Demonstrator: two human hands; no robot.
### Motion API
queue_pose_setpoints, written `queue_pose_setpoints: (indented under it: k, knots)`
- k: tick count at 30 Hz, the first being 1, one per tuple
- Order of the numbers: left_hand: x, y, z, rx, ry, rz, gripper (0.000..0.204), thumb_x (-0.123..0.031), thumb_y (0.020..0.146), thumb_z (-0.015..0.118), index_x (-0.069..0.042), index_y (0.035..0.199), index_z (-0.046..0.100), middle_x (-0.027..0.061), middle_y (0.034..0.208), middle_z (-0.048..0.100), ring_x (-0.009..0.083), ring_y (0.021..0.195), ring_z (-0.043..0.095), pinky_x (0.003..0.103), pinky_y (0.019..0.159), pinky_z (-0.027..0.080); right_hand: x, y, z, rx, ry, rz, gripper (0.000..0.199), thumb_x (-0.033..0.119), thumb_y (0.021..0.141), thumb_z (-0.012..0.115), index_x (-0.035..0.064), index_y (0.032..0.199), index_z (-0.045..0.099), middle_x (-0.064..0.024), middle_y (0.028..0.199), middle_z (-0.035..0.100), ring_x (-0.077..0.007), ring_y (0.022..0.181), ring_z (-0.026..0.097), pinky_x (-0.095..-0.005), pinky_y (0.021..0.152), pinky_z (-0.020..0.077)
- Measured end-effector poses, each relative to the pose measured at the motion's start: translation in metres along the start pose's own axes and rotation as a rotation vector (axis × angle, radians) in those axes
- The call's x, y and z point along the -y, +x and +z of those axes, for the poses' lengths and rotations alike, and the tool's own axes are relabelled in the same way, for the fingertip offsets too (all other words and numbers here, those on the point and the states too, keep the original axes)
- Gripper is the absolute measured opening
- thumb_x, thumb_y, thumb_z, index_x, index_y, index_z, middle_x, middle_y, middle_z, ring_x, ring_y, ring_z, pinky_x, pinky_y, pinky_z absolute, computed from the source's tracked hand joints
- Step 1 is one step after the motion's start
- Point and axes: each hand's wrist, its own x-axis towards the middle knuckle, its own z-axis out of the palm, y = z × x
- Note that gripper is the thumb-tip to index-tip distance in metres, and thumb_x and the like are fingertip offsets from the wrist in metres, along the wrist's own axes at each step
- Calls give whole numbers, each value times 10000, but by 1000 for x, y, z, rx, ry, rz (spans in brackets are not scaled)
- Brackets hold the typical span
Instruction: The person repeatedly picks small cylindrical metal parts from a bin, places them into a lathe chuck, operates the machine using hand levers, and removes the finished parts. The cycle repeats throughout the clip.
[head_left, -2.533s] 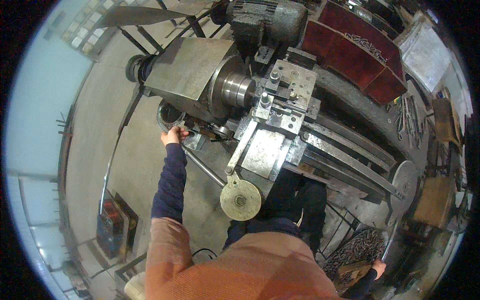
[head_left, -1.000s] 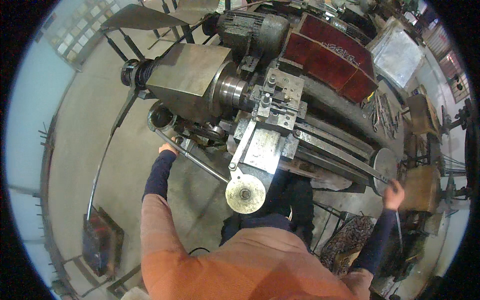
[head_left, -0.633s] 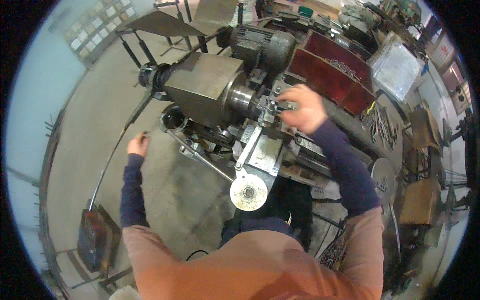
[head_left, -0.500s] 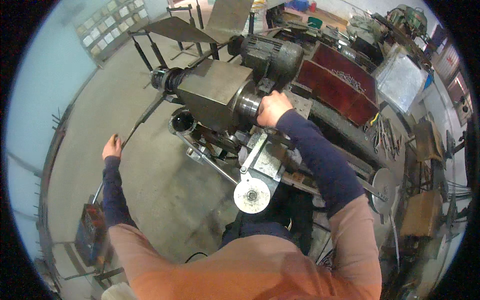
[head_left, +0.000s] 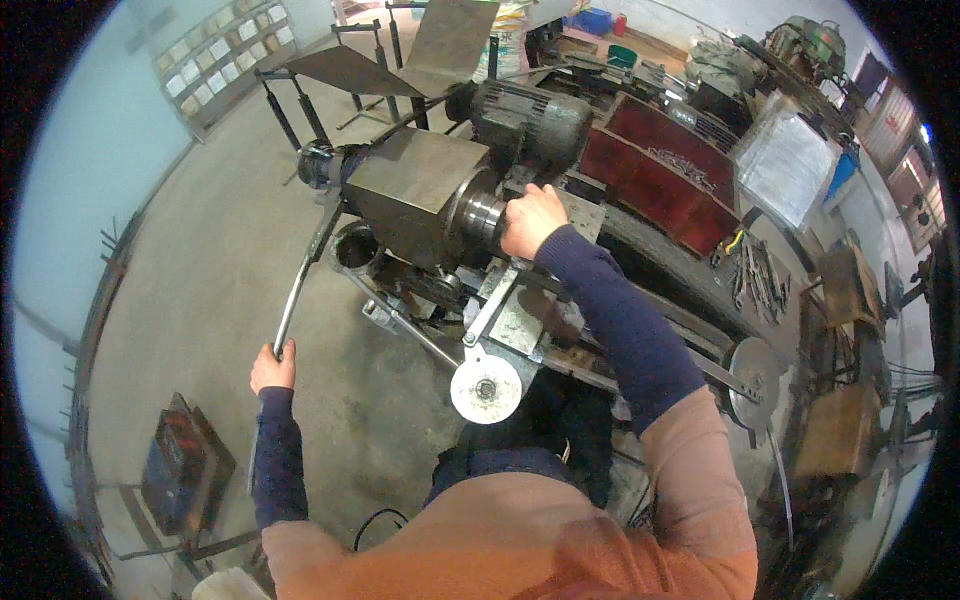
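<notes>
A small lathe stands in front of me, with a boxy metal headstock [head_left: 405,185] and a shiny round chuck [head_left: 482,218] on its right side. My left hand [head_left: 273,369] is wrapped round a long steel lever [head_left: 292,300] that runs up to the headstock's left end. At the chuck's face my right hand [head_left: 535,221] is closed, its fingers curled; whatever they pinch is hidden. Below the chuck sits the tool slide [head_left: 513,322], with a white round disc [head_left: 486,389] at its near end.
Behind the headstock is a finned motor [head_left: 530,115]. A dark red tray [head_left: 640,165] holding small metal parts lies to its right, with several hand tools [head_left: 760,280] nearby. A round metal disc [head_left: 753,380] stands far right. On the floor at left is a dark red box [head_left: 185,460].
My left hand has swung the lever toward me and to the right. My right hand stays at the chuck; the whole view has shifted slightly.
</notes>
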Motion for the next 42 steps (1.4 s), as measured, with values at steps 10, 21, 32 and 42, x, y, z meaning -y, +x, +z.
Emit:
queue_pose_setpoints:
  k: [10,21,32,42]
  knots:
    - [-214,-95,-48,519,-1084,913,175,-140,835,575,28,846,622,107,666,626,135,611,605,266,570,459,37,-147,-57,-325,529,-295,367,133,406,608,-3,747,581,-121,881,525,-318,875,474,-392,732,427]
    - [-277,-167,-20,1274,-1539,610,259,-185,914,487,42,832,581,101,716,620,148,621,584,254,595,460,23,-202,-65,-385,664,-44,352,56,455,596,8,804,591,-150,929,506,-342,870,470,-388,730,443]
    - [-281,-178,-12,1478,-1576,385,262,-201,905,494,30,827,589,92,667,599,171,576,589,267,578,459,15,-218,-40,-392,924,61,449,37,479,547,-15,920,610,-167,997,523,-326,840,510,-351,757,429]
    - [-282,-174,-5,1490,-1529,383,297,-253,895,485,23,822,567,120,634,585,216,551,591,294,541,459,9,-217,-26,-354,1115,85,444,28,515,554,-13,951,619,-172,1037,527,-295,886,574,-321,786,451]
